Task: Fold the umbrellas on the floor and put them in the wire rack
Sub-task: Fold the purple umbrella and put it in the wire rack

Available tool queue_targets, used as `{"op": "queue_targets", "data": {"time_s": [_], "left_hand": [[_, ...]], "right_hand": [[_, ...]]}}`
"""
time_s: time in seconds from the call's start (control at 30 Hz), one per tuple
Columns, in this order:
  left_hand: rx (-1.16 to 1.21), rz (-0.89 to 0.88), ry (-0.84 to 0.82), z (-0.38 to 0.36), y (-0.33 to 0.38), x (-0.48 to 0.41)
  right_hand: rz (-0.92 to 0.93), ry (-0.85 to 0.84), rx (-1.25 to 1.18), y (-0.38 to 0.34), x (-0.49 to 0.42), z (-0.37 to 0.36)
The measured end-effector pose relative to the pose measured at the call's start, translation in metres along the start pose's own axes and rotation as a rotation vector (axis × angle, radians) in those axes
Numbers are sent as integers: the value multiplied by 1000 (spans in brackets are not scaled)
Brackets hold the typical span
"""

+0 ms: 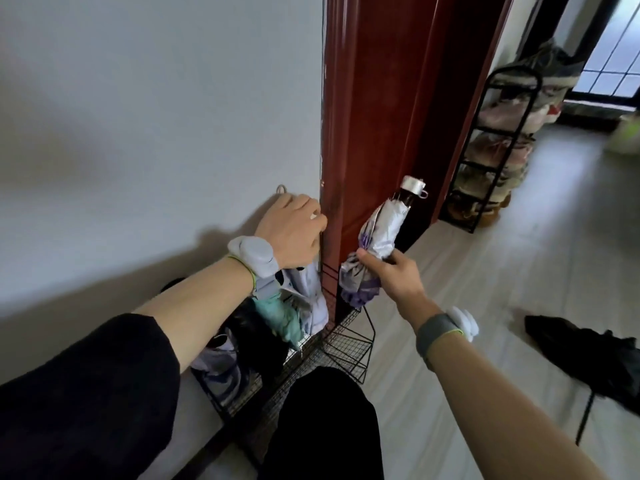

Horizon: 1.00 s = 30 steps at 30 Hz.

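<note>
My right hand (pixel 393 273) grips a folded white-and-purple umbrella (pixel 377 237), held upright with its silver handle cap at the top, just above the right end of the black wire rack (pixel 349 344). My left hand (pixel 294 230) rests curled on top of a pale lilac umbrella (pixel 308 289) that stands in the rack against the wall; what its fingers hold is hidden. A teal folded umbrella (pixel 280 317) and other folded umbrellas (pixel 221 365) also stand in the rack. A black umbrella (pixel 588 355) lies on the floor at the right.
The rack stands against a white wall beside a dark red door frame (pixel 374 116). A black shoe rack (pixel 491 157) full of shoes stands behind the doorway. Pale floor spreads to the right. My dark-clothed knee (pixel 325 424) is in front of the rack.
</note>
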<state>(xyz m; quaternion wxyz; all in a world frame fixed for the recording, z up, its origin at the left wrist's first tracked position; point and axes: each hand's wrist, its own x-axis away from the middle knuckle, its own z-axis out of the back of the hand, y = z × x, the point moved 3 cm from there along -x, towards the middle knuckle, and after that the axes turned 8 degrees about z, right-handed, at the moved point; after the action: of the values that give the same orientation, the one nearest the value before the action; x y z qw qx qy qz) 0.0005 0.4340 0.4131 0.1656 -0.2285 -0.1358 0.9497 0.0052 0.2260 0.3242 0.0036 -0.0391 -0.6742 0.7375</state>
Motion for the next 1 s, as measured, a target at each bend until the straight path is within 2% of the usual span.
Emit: {"op": "queue_targets", "data": {"time_s": [0.13,0.37,0.6,1.0], "left_hand": [[-122,-81,-50,-12,-9,22],[-100,-209,-30,-11,-18,20],[-96,-218,14,-19,-27,25],[-27,-194,68,-21,-26,23]], "right_hand": [[57,-40,295,7,-9,-31],[104,-72,554,19,-14,-63],[81,-143,578,44,-11,-79],[284,-245,714,45,-7,-88]]}}
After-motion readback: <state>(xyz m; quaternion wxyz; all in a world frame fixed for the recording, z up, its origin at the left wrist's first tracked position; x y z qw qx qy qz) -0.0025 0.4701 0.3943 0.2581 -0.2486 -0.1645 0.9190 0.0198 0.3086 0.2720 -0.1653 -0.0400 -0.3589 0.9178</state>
